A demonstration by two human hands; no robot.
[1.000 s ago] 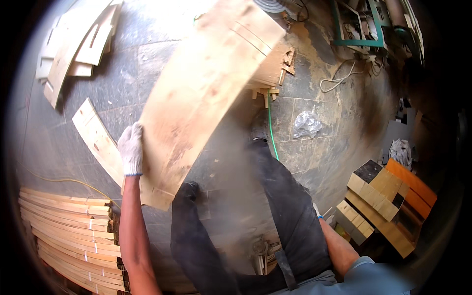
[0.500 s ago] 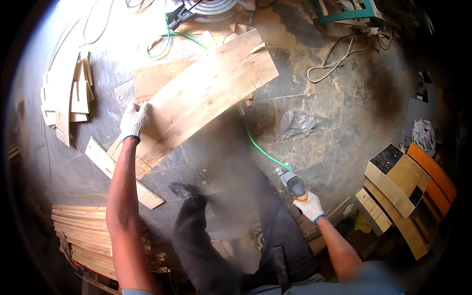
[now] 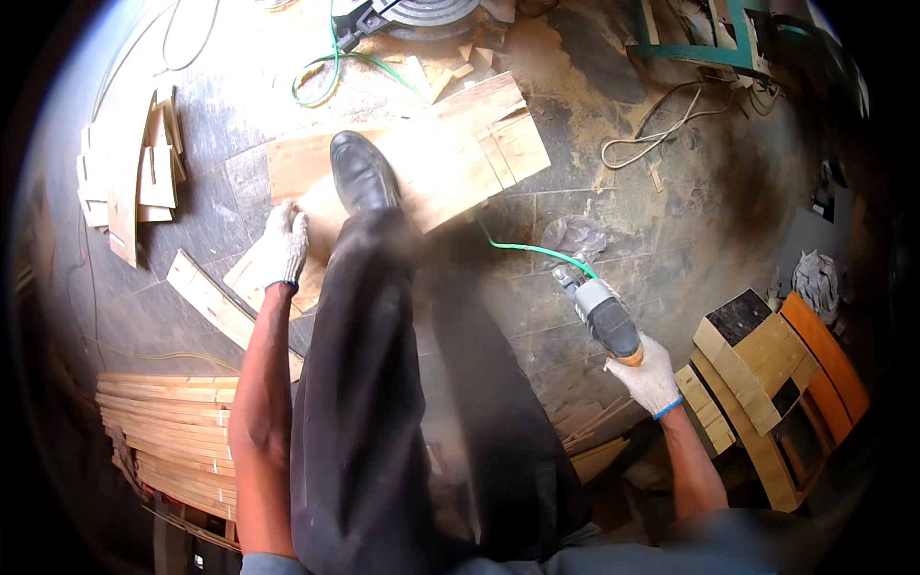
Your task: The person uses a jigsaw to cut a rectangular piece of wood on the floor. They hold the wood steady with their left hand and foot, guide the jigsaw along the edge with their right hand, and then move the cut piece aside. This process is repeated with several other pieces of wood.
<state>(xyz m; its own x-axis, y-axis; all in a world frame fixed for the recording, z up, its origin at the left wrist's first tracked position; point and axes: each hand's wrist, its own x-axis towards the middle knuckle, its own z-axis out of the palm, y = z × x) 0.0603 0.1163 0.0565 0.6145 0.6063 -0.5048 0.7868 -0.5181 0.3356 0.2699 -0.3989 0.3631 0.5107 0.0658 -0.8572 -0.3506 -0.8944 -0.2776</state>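
1. So the wide wooden board [image 3: 470, 144] is lying on the tiled floor [image 3: 623, 201], out in the far middle part, its right end angling toward the far edge.
2. A black boot [image 3: 364, 172] is covering part of the board, a bit in from its left end. Looks like it's resting on top.
3. Left hand [image 3: 287, 238], gloved, is sitting right at the board's left end. Fingers are bending a little there, but I honestly can't tell if they're gripping it or just touching.
4. Right hand [image 3: 647, 377], gloved too, is grasping a grey and black power tool [image 3: 606, 316] by its back end, fingers wrapping around it. The tool is pointing away from the person, well apart from the board.
5. A green line [image 3: 530, 248] is running from near the board's lower edge over to the tool, passing just beside a clear plastic bag [image 3: 575, 235].
6. Cut panels [image 3: 125, 182] are piling up toward the floor's far left corner, and stacked wood strips [image 3: 168, 422] are filling the near left one.
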